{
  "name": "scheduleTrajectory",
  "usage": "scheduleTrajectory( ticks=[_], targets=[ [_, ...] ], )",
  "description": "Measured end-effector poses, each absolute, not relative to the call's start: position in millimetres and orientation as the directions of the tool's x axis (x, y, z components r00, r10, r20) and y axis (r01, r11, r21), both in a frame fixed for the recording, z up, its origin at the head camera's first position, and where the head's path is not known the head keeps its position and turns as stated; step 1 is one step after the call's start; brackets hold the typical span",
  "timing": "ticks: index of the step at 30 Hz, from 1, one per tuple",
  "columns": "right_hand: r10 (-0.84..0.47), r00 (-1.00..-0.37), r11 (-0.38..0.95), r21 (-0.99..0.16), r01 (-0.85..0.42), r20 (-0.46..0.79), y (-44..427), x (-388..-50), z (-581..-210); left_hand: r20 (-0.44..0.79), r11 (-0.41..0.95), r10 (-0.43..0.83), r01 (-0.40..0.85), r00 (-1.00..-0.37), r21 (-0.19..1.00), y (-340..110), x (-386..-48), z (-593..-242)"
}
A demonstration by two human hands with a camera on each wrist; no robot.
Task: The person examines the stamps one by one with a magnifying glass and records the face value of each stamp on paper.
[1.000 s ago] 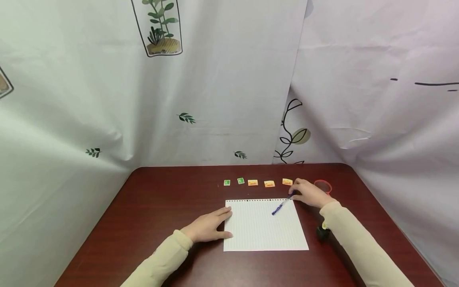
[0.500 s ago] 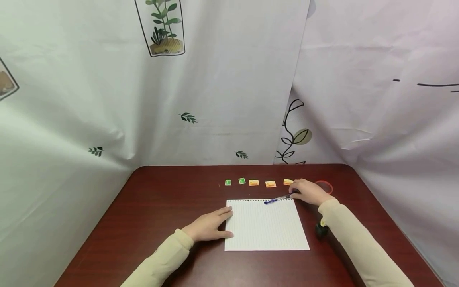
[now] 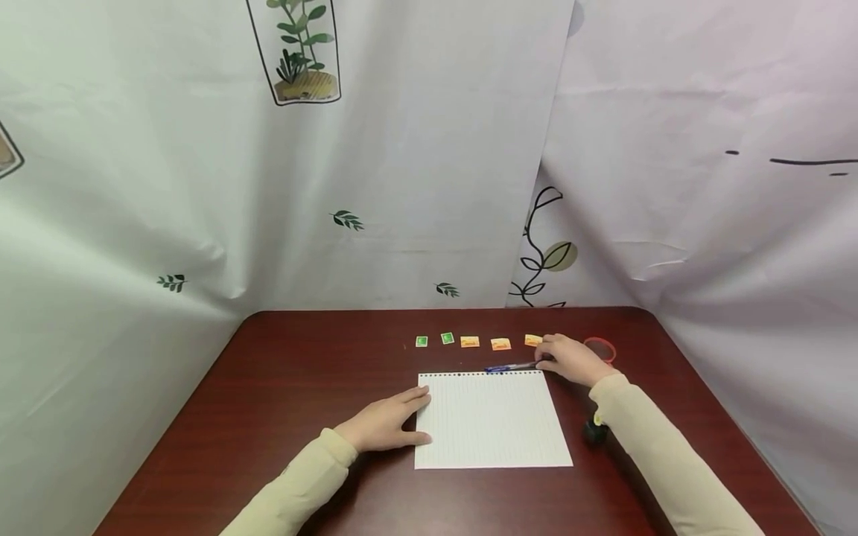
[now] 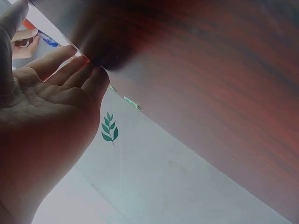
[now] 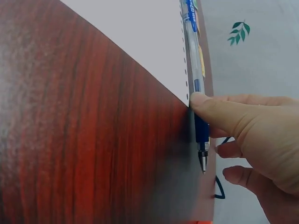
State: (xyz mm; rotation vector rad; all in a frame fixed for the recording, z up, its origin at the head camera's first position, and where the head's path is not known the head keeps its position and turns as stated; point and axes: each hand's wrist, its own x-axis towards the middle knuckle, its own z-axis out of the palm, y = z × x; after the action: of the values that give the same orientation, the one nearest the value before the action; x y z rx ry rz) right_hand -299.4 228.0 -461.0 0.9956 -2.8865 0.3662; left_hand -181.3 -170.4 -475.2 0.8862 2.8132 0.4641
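Observation:
A lined sheet (image 3: 492,420) with a row of holes lies on the table. My left hand (image 3: 385,423) rests with straight fingers on its left edge; in the left wrist view the same hand (image 4: 56,102) is seen from the palm side. Just beyond the sheet's top right corner, my right hand (image 3: 573,359) pinches a blue pen (image 3: 506,367), which lies along the holed edge. The right wrist view shows the thumb and fingers of that hand (image 5: 252,126) around the grip of the pen (image 5: 195,60), its metal tip pointing away from the sheet.
Two green stamps (image 3: 421,342) and several orange ones (image 3: 500,344) form a row behind the sheet, the rightmost beside my right fingers. A red ring-shaped thing (image 3: 600,348) sits beyond my right hand. A dark round object (image 3: 593,432) is partly under my right sleeve.
The pen has swung from lying slantwise over the sheet to lying along its top edge, still pinched by my right hand. My left hand has stayed on the sheet.

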Motion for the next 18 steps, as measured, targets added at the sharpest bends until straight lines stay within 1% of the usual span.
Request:
scheduleTrajectory(
  ticks=[9, 18],
  targets=[
    [-0.574, -0.791, 0.736, -0.290, -0.612, 0.212, 226.5, -296.2, -453.5, -0.040, 0.775, 0.588, 0.548, -0.808, 0.314, -170.0, -184.9, -476.7],
    [-0.565, -0.785, 0.715, -0.325, -0.619, 0.253, 214.2, -288.4, -443.7, -0.054, 0.773, 0.588, 0.540, -0.807, 0.333, -170.2, -183.7, -475.0]
  ],
)
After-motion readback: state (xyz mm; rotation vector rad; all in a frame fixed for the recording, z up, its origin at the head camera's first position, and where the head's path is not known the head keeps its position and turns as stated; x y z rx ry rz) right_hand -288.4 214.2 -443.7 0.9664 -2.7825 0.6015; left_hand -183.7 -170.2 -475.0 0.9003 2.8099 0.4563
